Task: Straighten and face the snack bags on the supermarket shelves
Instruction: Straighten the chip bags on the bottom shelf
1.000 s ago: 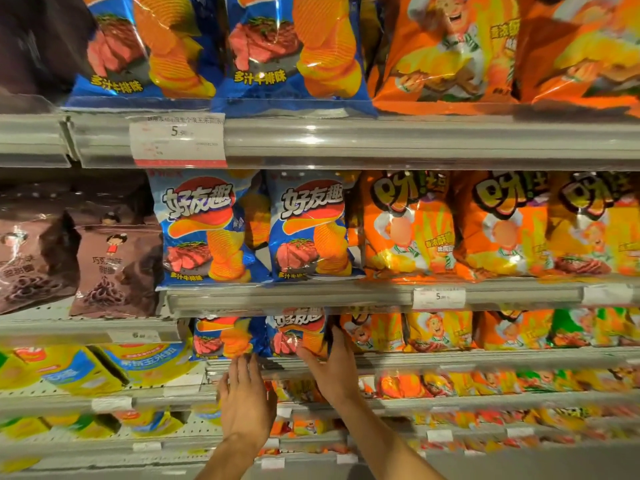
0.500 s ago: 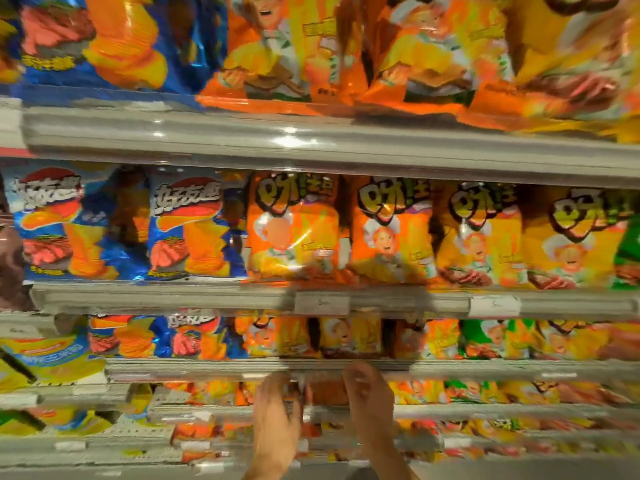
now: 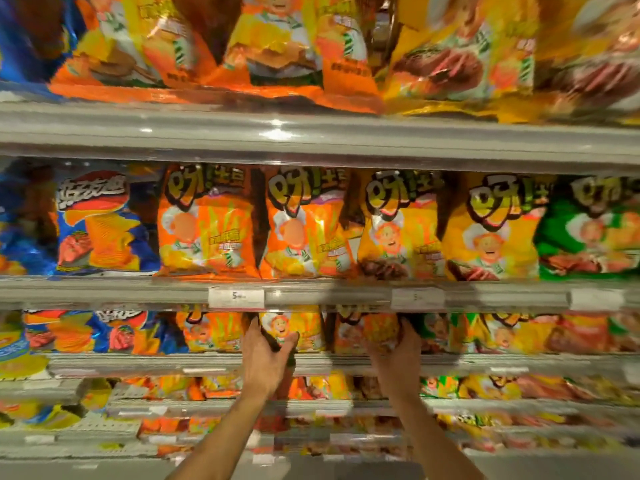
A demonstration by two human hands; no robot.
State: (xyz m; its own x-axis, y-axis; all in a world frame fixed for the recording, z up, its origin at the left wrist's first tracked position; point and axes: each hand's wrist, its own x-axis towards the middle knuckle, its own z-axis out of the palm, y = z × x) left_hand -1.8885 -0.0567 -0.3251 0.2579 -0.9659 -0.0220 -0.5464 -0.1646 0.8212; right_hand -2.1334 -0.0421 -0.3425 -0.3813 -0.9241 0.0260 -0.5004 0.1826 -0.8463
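Note:
Both hands reach up to the third shelf from the top. My left hand (image 3: 265, 355) grips the left edge of an orange snack bag (image 3: 298, 329), thumb on its front and fingers behind. My right hand (image 3: 398, 351) curls round the lower part of a yellow-orange snack bag (image 3: 379, 329) one place to the right. Between them stands another orange bag, partly hidden. The shelf above carries a row of upright orange bags (image 3: 207, 226) and yellow bags (image 3: 398, 226). The frame is blurred.
Blue chip bags (image 3: 100, 223) stand at the left of the same shelves, a green bag (image 3: 588, 230) at the right. Grey shelf rails with price tags (image 3: 236, 296) run across in front of each row. Several lower shelves hold more bags.
The view has swung right along the shelves, from the blue bags to the orange ones. Both hands have risen from the lower rail and taken hold of bags on the third shelf.

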